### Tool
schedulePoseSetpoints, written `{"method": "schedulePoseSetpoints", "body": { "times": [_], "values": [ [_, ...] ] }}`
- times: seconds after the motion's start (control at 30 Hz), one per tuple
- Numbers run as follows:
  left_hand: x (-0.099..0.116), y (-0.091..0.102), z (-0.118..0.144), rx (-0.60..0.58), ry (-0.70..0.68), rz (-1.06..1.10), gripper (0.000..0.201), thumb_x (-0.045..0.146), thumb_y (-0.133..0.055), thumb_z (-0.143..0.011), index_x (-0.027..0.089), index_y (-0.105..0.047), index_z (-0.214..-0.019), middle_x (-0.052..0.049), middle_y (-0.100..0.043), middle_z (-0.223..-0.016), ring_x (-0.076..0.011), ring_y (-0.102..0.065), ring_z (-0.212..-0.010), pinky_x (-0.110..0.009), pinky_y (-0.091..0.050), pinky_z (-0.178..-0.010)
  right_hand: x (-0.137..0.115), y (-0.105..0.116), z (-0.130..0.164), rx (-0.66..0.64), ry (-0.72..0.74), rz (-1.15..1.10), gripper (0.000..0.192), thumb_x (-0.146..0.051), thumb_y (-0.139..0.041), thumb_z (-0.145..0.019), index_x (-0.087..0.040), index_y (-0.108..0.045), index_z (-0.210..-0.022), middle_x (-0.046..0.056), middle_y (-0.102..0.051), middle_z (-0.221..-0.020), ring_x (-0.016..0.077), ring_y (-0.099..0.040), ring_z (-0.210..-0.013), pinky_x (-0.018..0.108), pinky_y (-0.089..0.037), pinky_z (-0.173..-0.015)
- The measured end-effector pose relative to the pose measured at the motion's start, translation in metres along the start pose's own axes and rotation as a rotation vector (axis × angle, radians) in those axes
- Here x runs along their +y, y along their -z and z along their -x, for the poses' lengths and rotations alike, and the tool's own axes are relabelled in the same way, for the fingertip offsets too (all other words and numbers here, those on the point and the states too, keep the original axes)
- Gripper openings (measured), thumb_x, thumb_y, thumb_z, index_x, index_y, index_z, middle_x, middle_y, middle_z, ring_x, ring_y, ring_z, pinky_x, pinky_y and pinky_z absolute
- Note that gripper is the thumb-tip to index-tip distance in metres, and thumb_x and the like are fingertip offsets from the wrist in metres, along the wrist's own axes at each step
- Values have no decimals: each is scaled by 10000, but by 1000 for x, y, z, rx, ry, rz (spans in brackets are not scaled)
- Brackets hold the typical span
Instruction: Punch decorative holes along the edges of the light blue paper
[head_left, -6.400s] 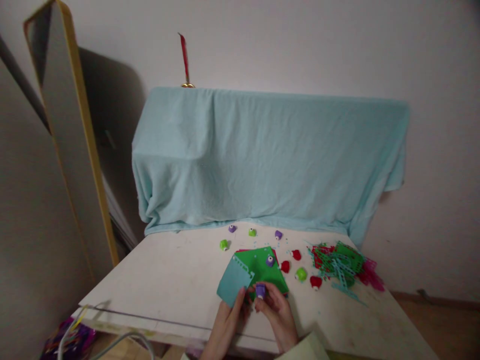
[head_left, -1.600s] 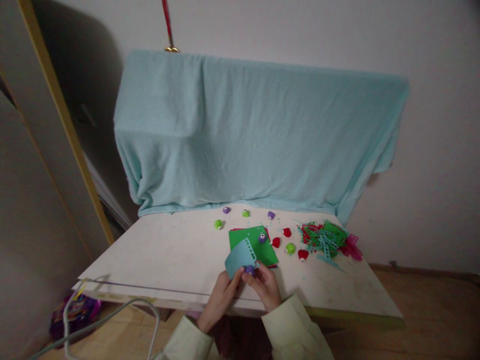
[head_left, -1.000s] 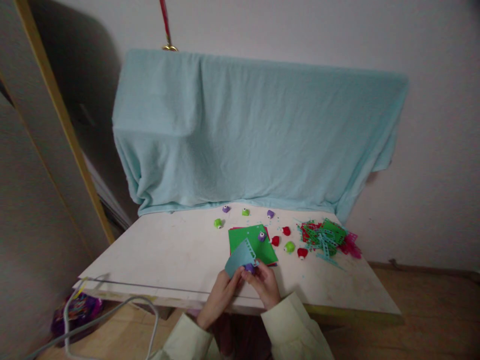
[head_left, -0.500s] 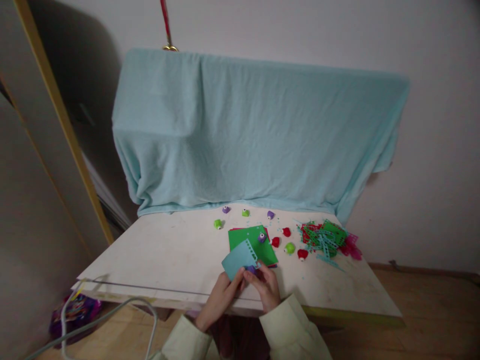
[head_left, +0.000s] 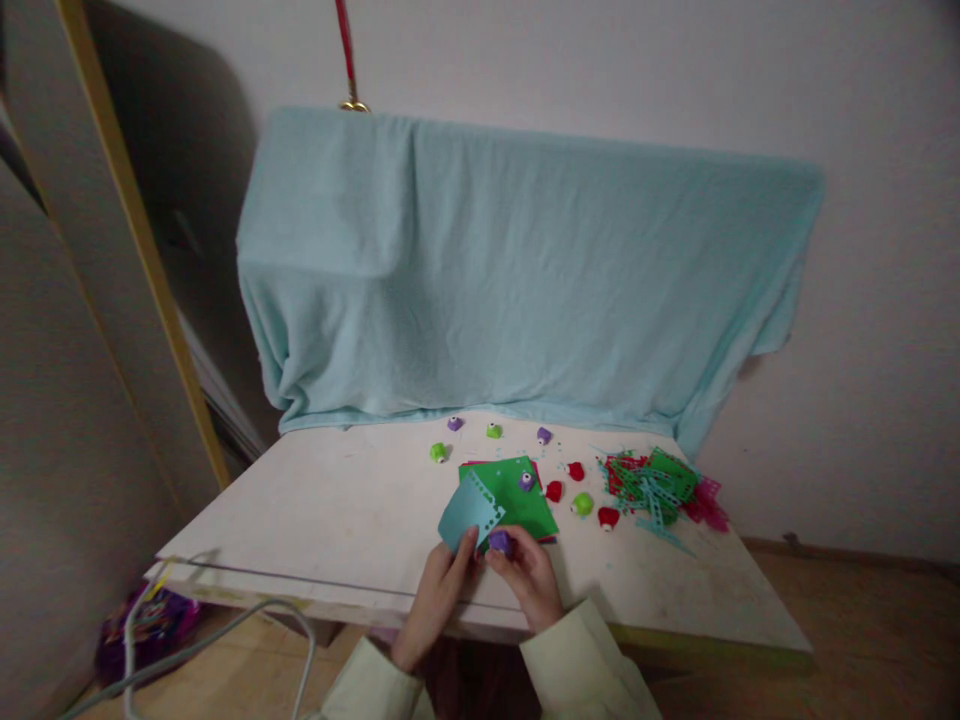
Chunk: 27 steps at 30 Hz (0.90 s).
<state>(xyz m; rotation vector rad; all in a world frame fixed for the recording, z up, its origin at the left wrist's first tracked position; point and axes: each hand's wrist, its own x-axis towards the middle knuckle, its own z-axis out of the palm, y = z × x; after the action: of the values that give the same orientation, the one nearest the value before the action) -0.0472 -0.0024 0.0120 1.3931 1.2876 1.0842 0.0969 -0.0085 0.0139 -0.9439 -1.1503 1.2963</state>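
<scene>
Since a moment ago the blue paper sheet (head_left: 469,510) has tilted a little more upright. The left hand (head_left: 439,590) pinches its lower corner; the right hand (head_left: 529,575) grips a small purple punch (head_left: 500,541) at its scalloped edge. Punching seems under way; next, the edge likely needs sliding along. Both hover over the table (head_left: 322,510), near the green sheet (head_left: 525,500).

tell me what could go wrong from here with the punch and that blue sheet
1. The left hand pinches the blue sheet by one corner only, so the sheet could twist in the purple punch held by the right hand, and the next hole could land crooked.
2. Both hands work near the table's front edge; a slipped punch might drop to the floor.
3. Loose punches such as the red one lie close by and could get knocked.
</scene>
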Motion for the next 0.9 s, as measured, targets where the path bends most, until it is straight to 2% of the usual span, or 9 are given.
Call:
{"method": "schedulePoseSetpoints", "body": {
  "times": [0.13, 0.4, 0.63, 0.77, 0.9],
  "values": [
    [-1, 0, -2, -9, 8, 3, 427, 463, -385, -888, 148, -518, -632, 13, -496, -583, -140, -463, -600, -228, -369, -601, 0, 0, 0, 10, -21, 1, 268, -315, -686, -755, -190, -612, -980, 42, -613, -892, 198, -548, -830, 285, -427, -725],
    [-6, -1, -3, -37, 23, -17, 459, 478, -375, -890, 140, -542, -628, -4, -544, -582, -151, -502, -603, -235, -360, -597, -3, 1, -2, 42, -53, -10, 265, -357, -665, -765, -183, -632, -963, 20, -576, -770, 145, -486, -665, 238, -386, -580],
    [-1, -1, -2, -18, 25, -17, 456, 495, -397, -878, 141, -533, -625, 4, -532, -577, -154, -493, -604, -238, -359, -591, -6, -2, -1, 107, -32, -24, 262, -390, -640, -784, -179, -642, -938, 17, -578, -735, 144, -478, -638, 249, -376, -587],
    [-1, -1, -1, -29, 27, -20, 460, 486, -401, -881, 134, -559, -632, -1, -547, -583, -152, -497, -601, -240, -357, -591, -1, -3, -3, 195, -25, -105, 280, -416, -636, -783, -167, -651, -912, 33, -596, -765, 135, -470, -603, 264, -377, -593],
    [-2, -1, 0, -46, 12, -13, 458, 478, -394, -888, 131, -566, -644, -4, -556, -594, -150, -498, -608, -238, -354, -594, 3, 0, -5, 208, -44, -258, 242, -397, -643, -787, -174, -650, -878, 33, -597, -783, 120, -469, -593, 265, -388, -598]
  ]
}}
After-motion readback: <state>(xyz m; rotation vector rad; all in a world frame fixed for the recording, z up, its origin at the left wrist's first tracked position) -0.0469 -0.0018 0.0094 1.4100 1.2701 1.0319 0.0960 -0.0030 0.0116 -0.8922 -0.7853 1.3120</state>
